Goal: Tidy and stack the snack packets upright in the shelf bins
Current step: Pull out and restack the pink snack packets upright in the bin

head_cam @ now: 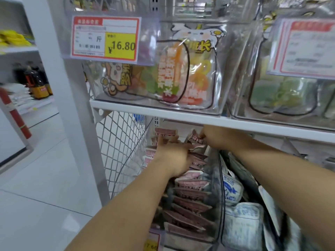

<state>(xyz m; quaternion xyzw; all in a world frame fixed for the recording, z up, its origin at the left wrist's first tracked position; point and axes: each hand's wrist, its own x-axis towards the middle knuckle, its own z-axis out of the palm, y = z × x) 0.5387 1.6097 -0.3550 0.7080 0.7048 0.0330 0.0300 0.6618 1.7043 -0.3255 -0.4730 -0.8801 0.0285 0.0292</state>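
Head view: left hand (pixel 172 157) presses flat fingers (pixel 170 140) against the packets (pixel 192 203) in the lower bin (pixel 218 205), apparently steadying the row, while right hand (pixel 217 138) pinches one packet (pixel 196 140) upright at the back.

You are working in bright, even overhead shop light with few hard shadows. Glare washes the clear upper bins (pixel 241 98) and the right-hand price tag (pixel 308 48), whose print is unreadable. Straight lines bend towards the edges, and blur smears the left shelves (pixel 16 49) and bottles (pixel 37 84).
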